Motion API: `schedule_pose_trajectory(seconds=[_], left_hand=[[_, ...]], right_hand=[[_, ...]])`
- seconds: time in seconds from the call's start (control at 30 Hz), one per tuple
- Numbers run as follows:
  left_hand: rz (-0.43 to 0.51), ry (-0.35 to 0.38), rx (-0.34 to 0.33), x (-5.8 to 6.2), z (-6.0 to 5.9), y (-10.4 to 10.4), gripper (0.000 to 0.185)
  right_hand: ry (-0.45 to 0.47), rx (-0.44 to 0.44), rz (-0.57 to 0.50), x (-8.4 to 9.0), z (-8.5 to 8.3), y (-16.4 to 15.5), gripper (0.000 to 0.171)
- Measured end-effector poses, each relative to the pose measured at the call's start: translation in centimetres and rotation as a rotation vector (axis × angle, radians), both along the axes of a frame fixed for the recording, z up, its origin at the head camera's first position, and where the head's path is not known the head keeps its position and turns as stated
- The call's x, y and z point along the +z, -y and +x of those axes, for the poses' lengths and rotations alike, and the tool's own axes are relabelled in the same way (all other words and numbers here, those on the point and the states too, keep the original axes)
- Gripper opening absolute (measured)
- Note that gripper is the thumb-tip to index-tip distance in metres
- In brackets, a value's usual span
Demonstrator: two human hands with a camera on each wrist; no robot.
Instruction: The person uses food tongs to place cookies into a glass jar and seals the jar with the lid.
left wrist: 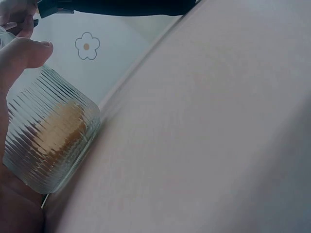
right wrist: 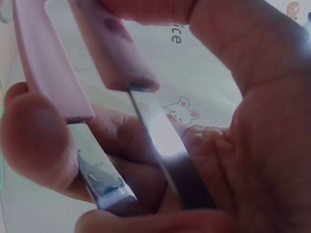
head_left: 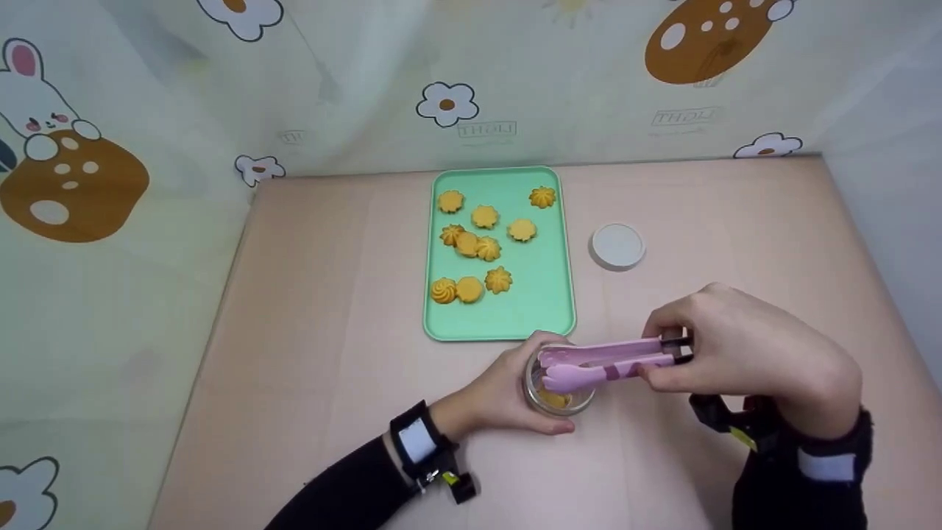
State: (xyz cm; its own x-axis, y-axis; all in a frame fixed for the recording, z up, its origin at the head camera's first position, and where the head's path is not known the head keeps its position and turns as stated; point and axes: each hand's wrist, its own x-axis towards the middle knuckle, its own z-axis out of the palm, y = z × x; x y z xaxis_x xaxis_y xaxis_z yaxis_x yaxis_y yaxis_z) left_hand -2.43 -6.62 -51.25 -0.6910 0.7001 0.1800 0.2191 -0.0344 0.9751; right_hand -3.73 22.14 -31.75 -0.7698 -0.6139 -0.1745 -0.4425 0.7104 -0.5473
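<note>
My left hand grips a clear glass jar around its side, thumb near the rim. Ribbed walls show in the left wrist view, with golden cookies at the bottom. My right hand holds pink tongs between thumb and fingers. Their scalloped tips are slightly apart over the jar's mouth, and no cookie shows between them. In the right wrist view the metal ends of the tongs lie against the palm. Just behind the jar is a green tray bearing several flower-shaped cookies.
A round white lid lies on the table to the right of the tray. A patterned cloth hangs along the table's back and left sides. A pale wall stands at the right.
</note>
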Motion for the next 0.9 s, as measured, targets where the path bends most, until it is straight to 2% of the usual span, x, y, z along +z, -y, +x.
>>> schedule_pose_trajectory(seconds=[0.2,0.33,0.57,0.63,0.77,0.9], left_hand=[[0.005,-0.001,0.001,-0.1,0.0,0.0,0.097],[0.000,-0.019,0.006,-0.2,0.0,0.0,0.105],[-0.005,-0.039,0.013,-0.4,-0.1,0.0,0.118],[-0.002,-0.043,0.014,-0.4,0.0,0.0,0.113],[0.015,-0.036,0.010,-0.4,0.0,0.1,0.099],[0.018,-0.038,0.009,-0.3,0.0,0.1,0.094]], right_hand=[[-0.040,0.030,-0.044,-0.2,-0.4,-0.3,0.017],[-0.050,0.037,-0.091,-0.5,-0.9,-0.6,0.016],[-0.048,0.032,-0.122,-1.4,-2.5,-0.9,0.008],[-0.053,0.017,-0.123,-1.8,-3.1,-1.0,0.011],[-0.111,-0.058,-0.127,-2.8,-4.5,-0.8,0.015],[-0.148,-0.237,-0.153,-4.5,-6.1,0.0,0.024]])
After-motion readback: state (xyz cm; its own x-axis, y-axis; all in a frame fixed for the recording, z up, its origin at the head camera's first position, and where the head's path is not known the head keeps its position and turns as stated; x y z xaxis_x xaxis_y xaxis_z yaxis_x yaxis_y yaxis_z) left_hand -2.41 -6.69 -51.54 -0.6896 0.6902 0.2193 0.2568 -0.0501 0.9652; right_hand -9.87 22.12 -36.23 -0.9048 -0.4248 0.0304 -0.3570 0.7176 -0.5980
